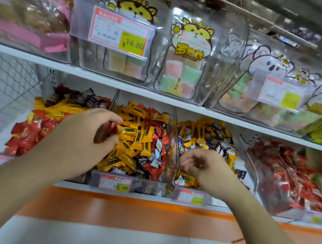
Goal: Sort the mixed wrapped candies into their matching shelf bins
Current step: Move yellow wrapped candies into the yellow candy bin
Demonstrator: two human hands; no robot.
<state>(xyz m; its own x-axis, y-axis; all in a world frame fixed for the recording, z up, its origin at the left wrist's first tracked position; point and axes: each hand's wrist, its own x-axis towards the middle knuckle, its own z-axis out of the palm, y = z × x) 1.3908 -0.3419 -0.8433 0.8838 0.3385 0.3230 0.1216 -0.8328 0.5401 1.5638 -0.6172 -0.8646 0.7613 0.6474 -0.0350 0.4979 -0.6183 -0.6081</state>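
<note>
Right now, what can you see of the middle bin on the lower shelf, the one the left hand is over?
The middle bin is a clear plastic tub on the lower shelf, heaped with yellow-orange wrapped candies mixed with red and some white ones. A price tag sits on its front wall. The left hand reaches over its left wall, fingers curled round a dark red wrapper. Similar bins stand on both sides.
</note>
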